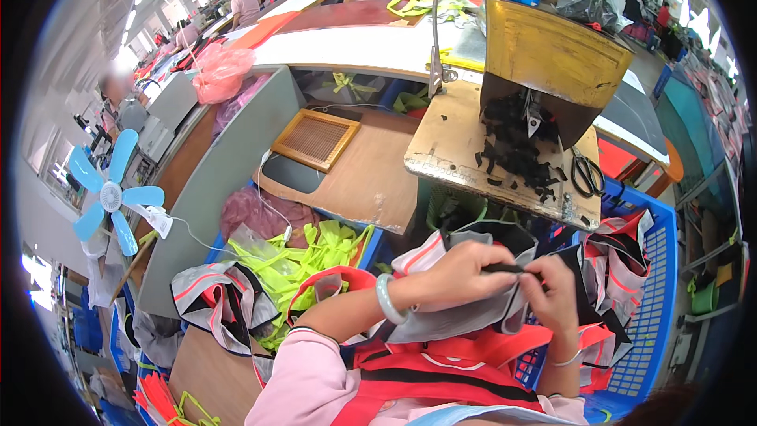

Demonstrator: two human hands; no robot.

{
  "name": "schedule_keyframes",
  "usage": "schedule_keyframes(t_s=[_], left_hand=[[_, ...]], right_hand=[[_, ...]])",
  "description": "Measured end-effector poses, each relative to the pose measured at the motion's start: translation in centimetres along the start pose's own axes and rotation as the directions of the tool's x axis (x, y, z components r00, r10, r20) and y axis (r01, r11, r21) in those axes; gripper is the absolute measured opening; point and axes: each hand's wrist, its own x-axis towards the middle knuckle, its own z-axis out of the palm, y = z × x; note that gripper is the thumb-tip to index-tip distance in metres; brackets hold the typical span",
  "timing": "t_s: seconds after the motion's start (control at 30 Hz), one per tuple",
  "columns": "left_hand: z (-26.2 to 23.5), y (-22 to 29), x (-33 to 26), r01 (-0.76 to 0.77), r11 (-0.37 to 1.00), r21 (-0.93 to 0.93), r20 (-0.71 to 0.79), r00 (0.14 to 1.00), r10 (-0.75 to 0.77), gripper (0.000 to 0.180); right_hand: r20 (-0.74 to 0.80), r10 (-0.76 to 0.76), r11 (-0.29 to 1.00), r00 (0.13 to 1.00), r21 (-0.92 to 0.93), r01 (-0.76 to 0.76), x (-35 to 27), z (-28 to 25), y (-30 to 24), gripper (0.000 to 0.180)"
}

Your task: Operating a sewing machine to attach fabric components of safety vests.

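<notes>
The left hand point(457, 268) and the right hand point(556, 292) meet above the person's lap, in front of the near edge of the worn wooden work board point(449, 150). Between them they hold a short black flat strip point(509, 269), apparently a fastener tape piece, laid against the upper edge of a grey and red fabric garment panel point(465, 319).

Finger state: the left fingers are closed in a pinch over the strip's left end. The right thumb and forefinger are closed on its right end and on the fabric under it. Neither hand is released.

Orientation: the strip's long axis runs nearly level from the person's left to right, roughly parallel to the near edge of the work board. Its right end points at the right hand's fingertips. Which face is up cannot be determined.

Recommended practice, as judged from this view:
- Keep the strip flat and taut between both pinches.
- Align its long edge with the panel's edge before pressing.
- Support the fabric underneath so it does not fold.

More small black strips point(516, 154) lie piled on the far right part of the board, below a yellow cardboard hopper point(552, 55). A pair of black scissors point(587, 173) rests at the board's right edge.
</notes>
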Motion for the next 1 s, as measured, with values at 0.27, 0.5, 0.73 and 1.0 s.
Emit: schedule_keyframes(t_s=[0.27,0.5,0.73,1.0], left_hand=[[-2.3,0.3,2.5,-0.144,0.908,0.394,0.023,0.989,0.147,0.02],[-3.0,-0.3,1.4,-0.16,0.811,0.563,0.256,0.967,0.013,0.024],[-2.9,4.4,-1.6,-0.381,0.855,0.352,0.525,0.837,0.156,0.02],[-5.8,5.5,-8.6,-0.192,0.844,0.5,0.447,0.892,-0.062,0.025]], right_hand=[[0.403,0.237,0.971,0.884,-0.099,-0.215,-1.1,-1.9,5.7,0.038],[0.477,0.535,0.825,0.698,-0.117,-0.552,-8.3,-0.5,9.8,0.036],[0.566,0.169,0.968,0.807,0.059,-0.245,-5.6,4.6,7.4,0.067],[0.77,-0.084,0.967,0.633,0.216,-0.134,-9.5,8.8,7.9,0.075]])
